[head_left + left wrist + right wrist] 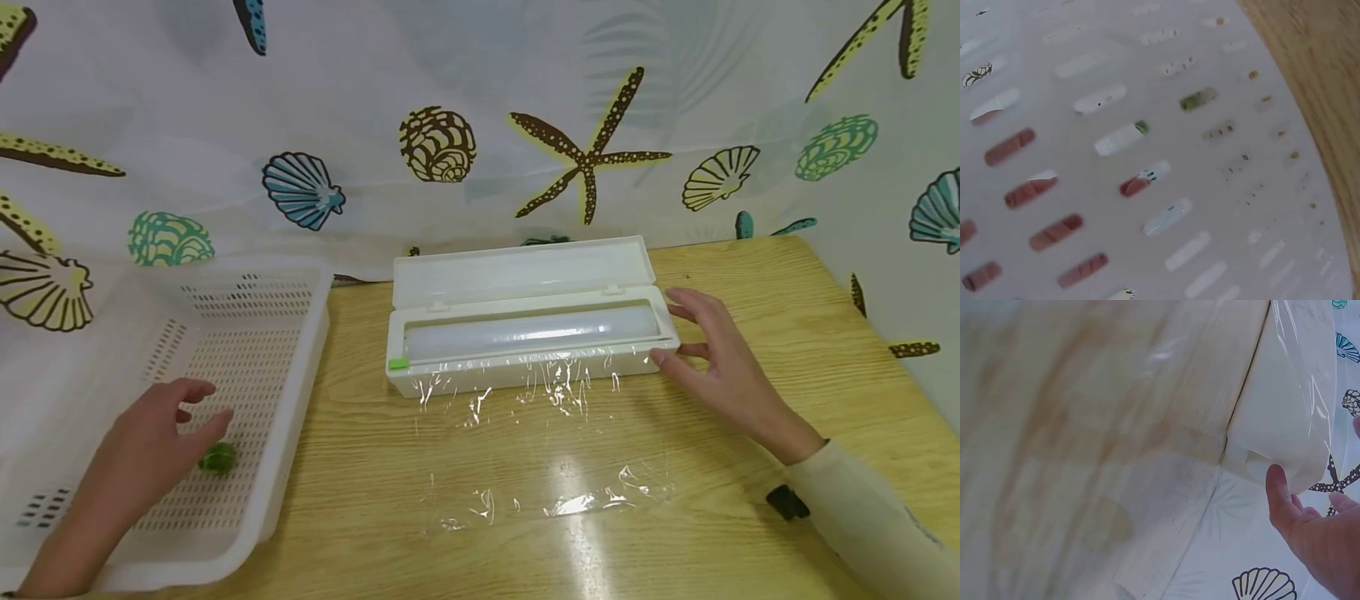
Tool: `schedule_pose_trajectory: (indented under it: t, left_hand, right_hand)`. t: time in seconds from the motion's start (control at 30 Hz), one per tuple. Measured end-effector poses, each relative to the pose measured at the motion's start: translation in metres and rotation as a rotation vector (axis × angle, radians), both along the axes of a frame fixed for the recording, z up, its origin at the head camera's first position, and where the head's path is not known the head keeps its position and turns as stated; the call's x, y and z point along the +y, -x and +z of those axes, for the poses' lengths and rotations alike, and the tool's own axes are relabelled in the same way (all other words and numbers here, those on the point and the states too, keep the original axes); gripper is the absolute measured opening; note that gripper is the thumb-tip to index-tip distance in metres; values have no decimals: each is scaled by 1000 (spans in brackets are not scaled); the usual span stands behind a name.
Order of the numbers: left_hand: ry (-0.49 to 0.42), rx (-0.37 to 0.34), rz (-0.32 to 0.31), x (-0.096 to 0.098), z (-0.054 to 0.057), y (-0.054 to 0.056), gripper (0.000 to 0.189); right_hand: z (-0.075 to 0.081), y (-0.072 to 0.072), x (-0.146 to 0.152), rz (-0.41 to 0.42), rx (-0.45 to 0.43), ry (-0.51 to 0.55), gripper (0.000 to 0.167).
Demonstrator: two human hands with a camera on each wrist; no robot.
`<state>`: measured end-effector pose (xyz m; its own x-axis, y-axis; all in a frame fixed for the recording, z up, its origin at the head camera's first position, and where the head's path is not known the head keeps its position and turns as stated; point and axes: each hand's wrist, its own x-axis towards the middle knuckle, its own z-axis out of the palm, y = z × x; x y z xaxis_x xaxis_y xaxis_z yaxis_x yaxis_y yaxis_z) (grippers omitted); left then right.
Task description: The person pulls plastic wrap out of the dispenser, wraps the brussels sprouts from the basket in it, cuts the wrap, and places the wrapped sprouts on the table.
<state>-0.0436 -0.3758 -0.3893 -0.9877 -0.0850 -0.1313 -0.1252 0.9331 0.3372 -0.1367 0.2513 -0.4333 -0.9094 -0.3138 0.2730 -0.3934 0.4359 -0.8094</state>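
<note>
A white cling film dispenser box (pixel 517 379) stands on the table with its lid (pixel 525 271) tipped back, and a roll of cling film (pixel 532 329) lies inside. From its front edge a clear sheet of film (pixel 540 467) spreads over the table. My right hand (pixel 716 358) is at the box's right end, thumb at the front corner, other fingers spread toward the back corner. The thumb (pixel 1277 481) shows right at that end in the right wrist view. Over a white plastic basket (pixel 296 400), my left hand (pixel 153 442) hovers with loosely bent fingers, near a small green vegetable (pixel 217 458).
A bright green slider (pixel 398 363) sits at the box's front left corner. Behind the table (pixel 787 333) hangs a white cloth (pixel 480 83) printed with shells and starfish. The slotted basket wall (pixel 1147 169) fills the left wrist view.
</note>
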Motion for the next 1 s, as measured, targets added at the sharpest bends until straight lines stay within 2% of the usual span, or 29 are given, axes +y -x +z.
schedule_pose_trajectory:
  t: [0.17,0.27,0.5,0.7,0.87,1.0]
  left_hand:
    - [22,-148,-19,-7,-4,4,77]
    - [27,-207,-42,-10,-8,7,77]
    - [30,-211,-129,-13,-14,10,48]
    - [26,-313,-122,-13,-12,5,40]
    - [11,-328,-118,-9,-13,4,38]
    - [3,-345,-78,-6,-13,3,44]
  right_hand:
    - [1,1,-1,4,-3,-4,75]
    - [1,3,-1,0,-14,-13,74]
    - [-1,5,-1,-6,-74,-9,79]
    - [-5,8,-2,13,-124,-21,82]
    - [-4,10,-1,27,-135,-40,78]
    - [-3,12,-1,28,-149,-62,77]
